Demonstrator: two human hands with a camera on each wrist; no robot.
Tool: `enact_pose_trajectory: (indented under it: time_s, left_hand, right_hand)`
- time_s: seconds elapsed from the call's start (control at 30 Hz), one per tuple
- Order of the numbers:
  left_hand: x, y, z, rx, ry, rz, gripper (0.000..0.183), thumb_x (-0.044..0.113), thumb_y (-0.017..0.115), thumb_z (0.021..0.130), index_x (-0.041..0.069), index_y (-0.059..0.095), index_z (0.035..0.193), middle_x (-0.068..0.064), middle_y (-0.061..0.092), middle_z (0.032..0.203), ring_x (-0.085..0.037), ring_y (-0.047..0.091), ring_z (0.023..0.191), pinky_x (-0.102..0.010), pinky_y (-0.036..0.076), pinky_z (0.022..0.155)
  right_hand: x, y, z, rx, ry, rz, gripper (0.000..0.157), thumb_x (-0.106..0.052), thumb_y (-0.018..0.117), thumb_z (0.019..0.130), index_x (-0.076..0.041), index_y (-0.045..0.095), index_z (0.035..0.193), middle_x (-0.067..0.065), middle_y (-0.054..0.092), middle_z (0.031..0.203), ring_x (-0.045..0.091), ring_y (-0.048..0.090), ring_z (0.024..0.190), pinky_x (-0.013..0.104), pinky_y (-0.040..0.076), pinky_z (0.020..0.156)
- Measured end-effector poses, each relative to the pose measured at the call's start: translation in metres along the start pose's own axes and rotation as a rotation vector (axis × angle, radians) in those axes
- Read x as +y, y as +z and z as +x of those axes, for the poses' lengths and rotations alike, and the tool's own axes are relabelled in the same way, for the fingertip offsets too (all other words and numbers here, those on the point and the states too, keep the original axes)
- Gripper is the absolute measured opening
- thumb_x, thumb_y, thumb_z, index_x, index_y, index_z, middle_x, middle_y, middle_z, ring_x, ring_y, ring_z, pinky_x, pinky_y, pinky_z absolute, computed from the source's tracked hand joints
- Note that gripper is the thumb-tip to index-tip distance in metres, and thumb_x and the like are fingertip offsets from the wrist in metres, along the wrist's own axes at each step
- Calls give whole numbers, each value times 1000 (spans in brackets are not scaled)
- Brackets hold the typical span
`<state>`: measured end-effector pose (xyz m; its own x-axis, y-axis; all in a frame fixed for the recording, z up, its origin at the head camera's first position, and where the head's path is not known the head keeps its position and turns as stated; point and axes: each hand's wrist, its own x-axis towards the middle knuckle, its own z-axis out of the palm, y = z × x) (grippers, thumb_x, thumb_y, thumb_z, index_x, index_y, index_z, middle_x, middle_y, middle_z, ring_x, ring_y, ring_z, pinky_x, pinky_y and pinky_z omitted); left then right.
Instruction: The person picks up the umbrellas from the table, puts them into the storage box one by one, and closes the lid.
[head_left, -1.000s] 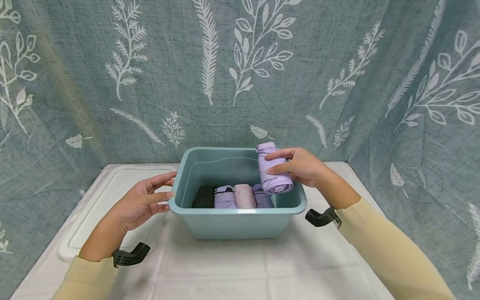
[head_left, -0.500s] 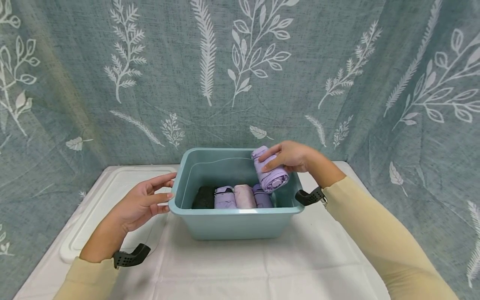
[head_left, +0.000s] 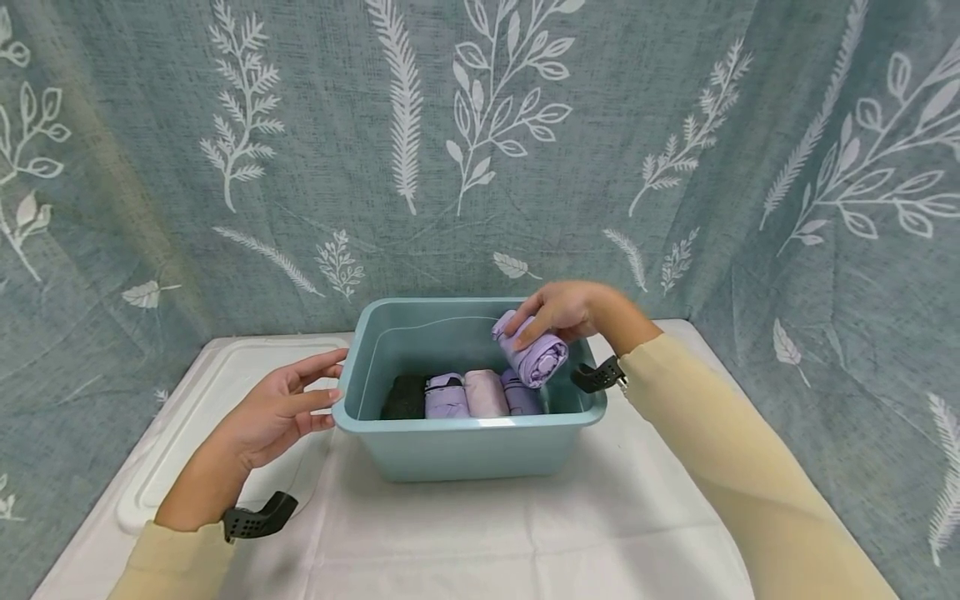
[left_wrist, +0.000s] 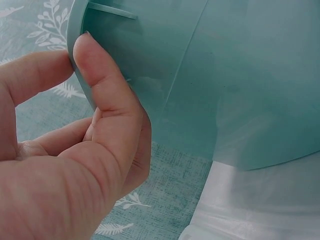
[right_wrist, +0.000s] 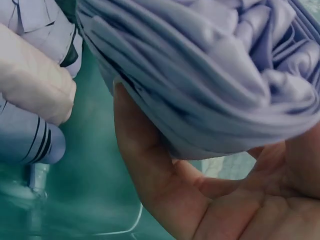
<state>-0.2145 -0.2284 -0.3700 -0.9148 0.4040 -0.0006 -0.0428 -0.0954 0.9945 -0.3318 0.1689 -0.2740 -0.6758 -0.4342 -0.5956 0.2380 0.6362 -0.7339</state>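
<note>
A teal plastic bin (head_left: 465,450) stands on the table. My left hand (head_left: 281,408) holds its left rim, with the thumb (left_wrist: 95,65) against the outer wall just below the lip. My right hand (head_left: 566,312) grips a rolled lavender folded umbrella (head_left: 543,358), tilted over the bin's right part. In the right wrist view, its pleated fabric end faces the camera. Along the bin's front inside lie a black bundle (head_left: 405,398), a light purple umbrella (head_left: 446,397), a pale pink umbrella (head_left: 486,394) and a darker purple umbrella (head_left: 521,396). The front wall hides their lower parts.
A white lid (head_left: 232,375) lies flat at the left, partly behind my left arm. White cloth (head_left: 450,542) covers the table. A blue-green curtain (head_left: 322,183) with white leaf prints rises behind and at both sides.
My right hand has moved left and the lavender umbrella has come lower into the bin, tilting further. The left hand stays at the rim.
</note>
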Motion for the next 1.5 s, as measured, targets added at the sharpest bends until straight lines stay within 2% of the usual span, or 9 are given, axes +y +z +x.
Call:
enact_pose_trajectory:
  time_s: [0.27, 0.5, 1.07, 1.5]
  left_hand:
    - [-1, -1, 0, -11, 8, -19, 59, -1, 58, 101, 11, 41, 157, -1, 56, 122, -11, 72, 88, -26, 60, 75]
    - [-1, -1, -1, -27, 19, -36, 58, -2, 57, 101, 13, 44, 155, -1, 56, 122, -10, 72, 86, -25, 61, 74]
    - [-1, -2, 0, -40, 30, -38, 56, -3, 56, 101, 13, 45, 154, -1, 56, 122, -10, 72, 86, -25, 60, 74]
    - [0, -1, -1, -38, 19, -43, 57, -3, 57, 101, 13, 43, 155, -1, 57, 122, -10, 72, 84, -25, 60, 73]
  right_hand:
    - [1, 6, 13, -52, 43, 21, 48, -1, 76, 89, -5, 65, 136, 15, 62, 134, 23, 69, 96, 34, 61, 82]
    - [1, 9, 19, -49, 92, -50, 48, -2, 76, 89, -6, 65, 136, 13, 66, 120, 22, 69, 92, 32, 60, 79]
    - [1, 10, 21, 10, 147, -177, 51, -5, 78, 88, -7, 64, 137, 16, 63, 131, 25, 68, 102, 35, 60, 87]
    - [6, 20, 28, 4, 169, -298, 51, -7, 79, 88, -3, 63, 136, 14, 61, 139, 25, 64, 111, 41, 58, 96]
